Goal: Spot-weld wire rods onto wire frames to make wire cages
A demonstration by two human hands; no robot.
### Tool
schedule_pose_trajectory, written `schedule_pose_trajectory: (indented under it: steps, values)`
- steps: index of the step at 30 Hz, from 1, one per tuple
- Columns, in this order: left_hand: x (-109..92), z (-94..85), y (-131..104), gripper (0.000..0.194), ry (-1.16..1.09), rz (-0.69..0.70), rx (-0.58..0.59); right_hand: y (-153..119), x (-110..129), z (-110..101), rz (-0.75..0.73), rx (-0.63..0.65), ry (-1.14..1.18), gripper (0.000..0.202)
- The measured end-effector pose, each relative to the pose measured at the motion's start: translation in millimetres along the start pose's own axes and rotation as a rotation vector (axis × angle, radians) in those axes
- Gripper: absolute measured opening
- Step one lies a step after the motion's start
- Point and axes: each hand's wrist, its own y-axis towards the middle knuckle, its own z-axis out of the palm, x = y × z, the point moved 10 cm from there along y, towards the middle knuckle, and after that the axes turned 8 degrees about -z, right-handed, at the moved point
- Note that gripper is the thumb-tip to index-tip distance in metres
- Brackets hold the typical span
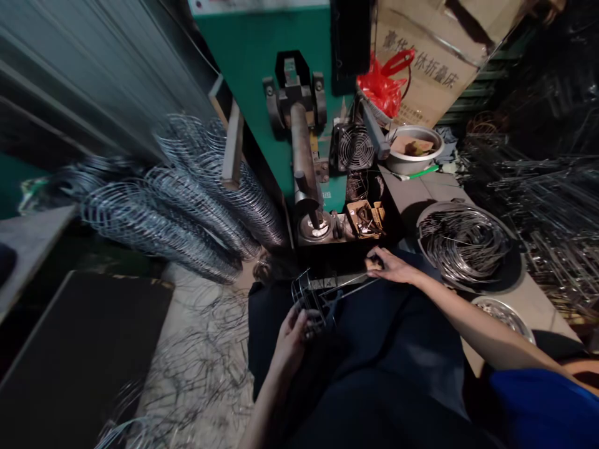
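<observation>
My left hand is closed on a small wire frame over my dark-clothed lap. Thin metal rods run from beside the frame toward my right hand. The fingers of my right hand are closed around a small tan piece near the front of the machine. A bluish tool or clip lies against the frame; its exact shape is blurred. Above my hands stands the green machine with a thick metal arm.
Stacks of wire rings stand at the left. To the right are a round tray of bent wires, a metal bowl, a small dish and piled wire racks. A cardboard box holds small parts.
</observation>
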Motion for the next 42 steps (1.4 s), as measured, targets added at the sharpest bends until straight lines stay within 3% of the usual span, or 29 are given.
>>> schedule_pose_trajectory:
  steps: [2,4,6,8,12,15,19,23,30,42]
  values:
    - [-13,6.7,6,0.071,-0.023,0.015,0.038,7,21,7,-0.129,0.109,0.005,0.039]
    - [-18,13.5,9,0.070,-0.013,0.011,0.069,9,37,20,-0.151,0.269,0.144,0.041]
    - [-21,21.2,9,0.076,0.008,0.017,0.084,12,51,25,-0.139,0.352,0.272,0.042]
    - [-28,30.0,9,0.084,0.036,0.049,0.080,20,58,20,-0.103,0.320,0.332,0.045]
    - [-63,46.4,14,0.093,0.060,0.212,0.030,47,58,-2,-0.046,0.117,0.287,0.051]
    - [-87,59.1,20,0.093,0.071,0.313,0.034,67,68,-17,-0.106,0.015,0.230,0.055]
    - [-104,68.8,28,0.093,0.076,0.343,0.032,88,84,-29,-0.160,-0.031,0.189,0.057]
    - [-114,75.1,30,0.094,0.058,0.350,0.035,100,92,-35,-0.183,-0.038,0.142,0.059]
    - [-121,80.2,38,0.100,0.043,0.370,0.064,112,81,-36,-0.121,-0.037,0.208,0.059]
    - [-130,86.7,51,0.094,0.037,0.403,0.090,126,88,-48,-0.165,-0.061,0.124,0.060]
